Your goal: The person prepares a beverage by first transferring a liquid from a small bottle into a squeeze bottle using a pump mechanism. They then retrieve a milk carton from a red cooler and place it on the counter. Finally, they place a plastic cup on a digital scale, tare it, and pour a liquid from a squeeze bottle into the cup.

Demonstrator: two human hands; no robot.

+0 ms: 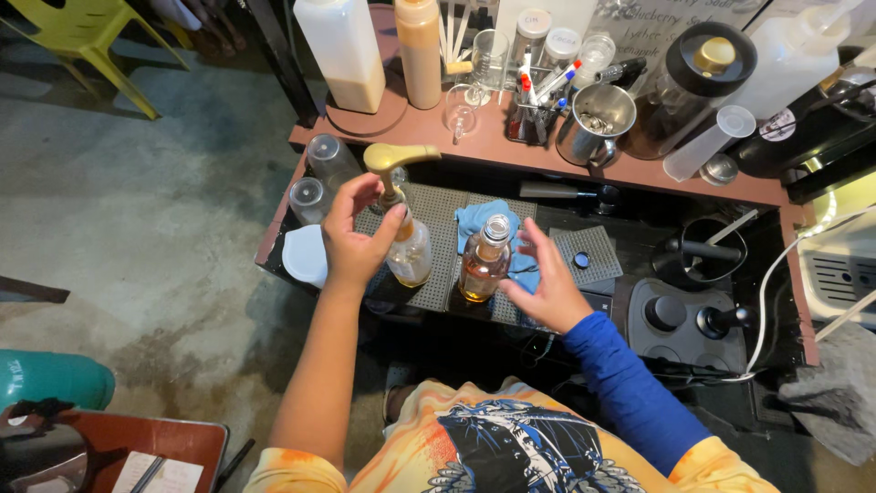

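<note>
My left hand (358, 230) grips the neck of a clear syrup bottle (411, 257) just under its gold pump head (394, 160). That bottle holds a little amber liquid and stands on a black perforated mat (440, 212). To its right stands a second glass bottle (484, 263) of orange-pink liquid with an open, capless neck. My right hand (546, 283), in a blue sleeve, hovers beside this bottle with fingers spread, close to it but not gripping. A blue cloth (471, 219) lies behind both bottles.
A brown shelf (639, 178) behind carries tall squeeze bottles (345, 50), a steel jug (595, 123), a measuring glass (462, 110), jars and markers. Upturned plastic cups (319, 178) and a white lid (306, 256) sit left. A tamper stand (684, 319) and black container (712, 246) sit right. Concrete floor lies left.
</note>
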